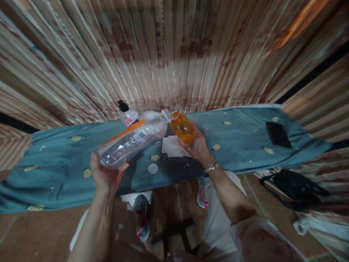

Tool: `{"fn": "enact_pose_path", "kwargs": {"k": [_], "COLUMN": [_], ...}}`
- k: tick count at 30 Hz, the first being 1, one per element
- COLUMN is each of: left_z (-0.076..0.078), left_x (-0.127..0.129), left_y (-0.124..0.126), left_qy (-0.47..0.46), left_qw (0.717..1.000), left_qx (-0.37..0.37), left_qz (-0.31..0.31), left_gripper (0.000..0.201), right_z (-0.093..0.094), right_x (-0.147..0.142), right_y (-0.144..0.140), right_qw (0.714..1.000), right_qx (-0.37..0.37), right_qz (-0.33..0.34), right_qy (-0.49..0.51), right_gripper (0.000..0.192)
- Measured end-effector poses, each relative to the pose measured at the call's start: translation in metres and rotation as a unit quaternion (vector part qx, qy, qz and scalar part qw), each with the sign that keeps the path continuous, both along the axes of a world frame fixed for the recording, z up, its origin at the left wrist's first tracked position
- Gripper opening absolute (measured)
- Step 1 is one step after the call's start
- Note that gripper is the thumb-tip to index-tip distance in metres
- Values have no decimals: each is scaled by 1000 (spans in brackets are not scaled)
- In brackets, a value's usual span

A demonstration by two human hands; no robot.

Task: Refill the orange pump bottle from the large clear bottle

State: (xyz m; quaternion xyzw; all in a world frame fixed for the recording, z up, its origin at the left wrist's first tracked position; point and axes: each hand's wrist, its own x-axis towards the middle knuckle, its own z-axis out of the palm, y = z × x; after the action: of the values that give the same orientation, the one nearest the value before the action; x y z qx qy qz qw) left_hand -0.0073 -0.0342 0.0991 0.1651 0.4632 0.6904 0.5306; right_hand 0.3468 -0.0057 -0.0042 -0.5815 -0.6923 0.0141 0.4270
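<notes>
My left hand (107, 174) is wrapped round the base of a large clear plastic bottle (133, 140) with a barcode label. The bottle is tilted, its neck pointing up and to the right. In my right hand (196, 142), which wears a bracelet, is a small orange translucent bottle (181, 127), leaning left with its mouth at the clear bottle's neck. Whether the two mouths touch, I cannot tell. An orange strip (127, 131) shows along the clear bottle's far side. Below the bottles lie a piece of white paper (174, 147) and a white round disc (153, 168).
A pump bottle (128, 115) with a black top stands at the back left of the cloth-covered table (234, 145). A dark phone-like slab (278, 134) lies at the right. Curtains (174, 54) hang close behind. On the right below is a black bag (294, 187).
</notes>
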Motion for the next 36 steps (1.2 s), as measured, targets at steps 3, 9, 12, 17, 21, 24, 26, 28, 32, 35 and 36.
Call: {"fn": "enact_pose_path", "kwargs": {"k": [3, 9, 12, 17, 21, 24, 26, 28, 32, 35, 36], "left_z": [2, 9, 13, 13, 12, 15, 17, 17, 11, 7, 7], "left_x": [2, 7, 10, 10, 10, 12, 12, 12, 8, 6, 7], "left_y": [1, -1, -2, -2, -3, -3, -3, -2, -2, -2, -2], "left_qy": [-8, -29, -29, -24, -17, -29, -27, -11, 13, 8, 3], "left_qw": [1000, 1000, 999, 999, 1000, 999, 999, 999, 999, 1000, 1000], "left_qx": [0, -2, -18, -18, -20, -31, -34, -33, -27, -14, -12], "left_qz": [3, 6, 9, 14, 12, 26, 24, 18, 20, 15, 15], "left_gripper": [40, 40, 39, 41, 39, 37, 37, 38, 39, 36, 35], "right_z": [-1, -3, -2, 0, 1, 1, 1, 2, 2, 2, 2], "right_x": [1, -1, -2, -1, 1, 1, 2, 2, 0, -2, -2], "right_y": [1, 1, 1, 0, -1, -1, -1, -1, -1, -1, -1], "right_qw": [1000, 1000, 1000, 1000, 1000, 1000, 1000, 1000, 1000, 1000, 1000], "right_qx": [-4, 19, 25, 17, 10, 7, 5, 3, 0, 2, 2], "right_qz": [2, -3, -5, -7, 1, 1, 3, 8, 1, -9, -10], "right_qy": [-4, -6, -10, -10, -9, -12, -11, -8, -8, -6, -5], "right_gripper": [97, 88, 87, 85, 86, 88, 88, 88, 90, 88, 88]}}
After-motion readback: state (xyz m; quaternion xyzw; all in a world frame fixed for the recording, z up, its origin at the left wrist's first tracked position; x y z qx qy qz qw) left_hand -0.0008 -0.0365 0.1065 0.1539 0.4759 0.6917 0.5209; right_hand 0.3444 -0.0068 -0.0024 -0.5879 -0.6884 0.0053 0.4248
